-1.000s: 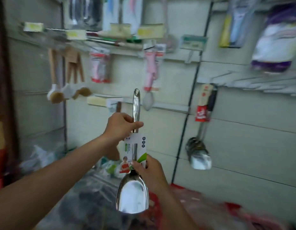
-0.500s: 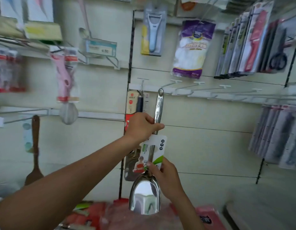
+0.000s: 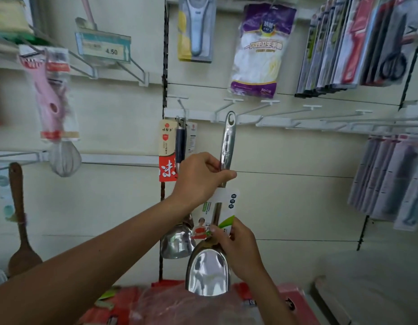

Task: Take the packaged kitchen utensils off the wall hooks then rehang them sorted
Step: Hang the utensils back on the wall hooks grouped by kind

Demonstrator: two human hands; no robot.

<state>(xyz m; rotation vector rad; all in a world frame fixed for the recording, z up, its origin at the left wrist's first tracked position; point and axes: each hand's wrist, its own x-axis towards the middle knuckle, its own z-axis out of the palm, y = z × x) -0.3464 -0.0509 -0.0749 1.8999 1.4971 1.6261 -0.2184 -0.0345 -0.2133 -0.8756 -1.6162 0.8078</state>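
I hold a stainless steel spatula upright in front of the wall, its white and green label card around the shaft. My left hand grips the metal handle at mid-height. My right hand pinches the shaft and card just above the shiny blade. The hanging hole at the handle's tip sits just below a row of bare white wall hooks. Another steel ladle with a red and white card hangs on the leftmost hook, right behind my left hand.
A pink whisk pack and a wooden spatula hang at the left. A peeler pack and a purple glove bag hang above. Packaged scissors and knives fill the right hooks. Red packages lie below.
The view has swung right, from the left panel to the panel with the bare hooks. Both hands kept their hold, and the spatula's tip has come up near the hook rail.
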